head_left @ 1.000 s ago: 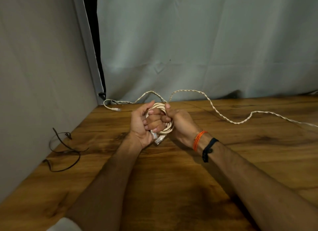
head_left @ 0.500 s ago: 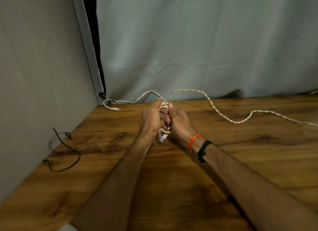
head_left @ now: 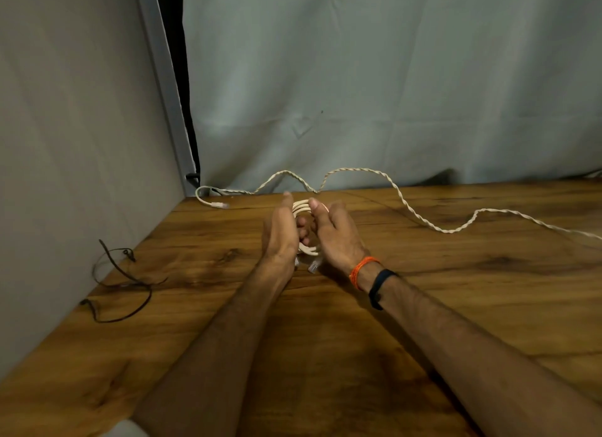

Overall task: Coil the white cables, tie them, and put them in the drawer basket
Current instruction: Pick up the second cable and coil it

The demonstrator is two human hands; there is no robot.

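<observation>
Centrally, left hand (head_left: 280, 234) and right hand (head_left: 337, 238) gripping coiled white cable (head_left: 303, 208), over wooden table (head_left: 456, 290)

— Views on my feed?
— One: head camera, wide-angle, looking forward and down, close over the wooden table (head_left: 456, 306), facing a grey curtain (head_left: 391, 78). No second view.

A wooden table (head_left: 456, 306) stands against pale grey curtains (head_left: 391, 78).
</observation>
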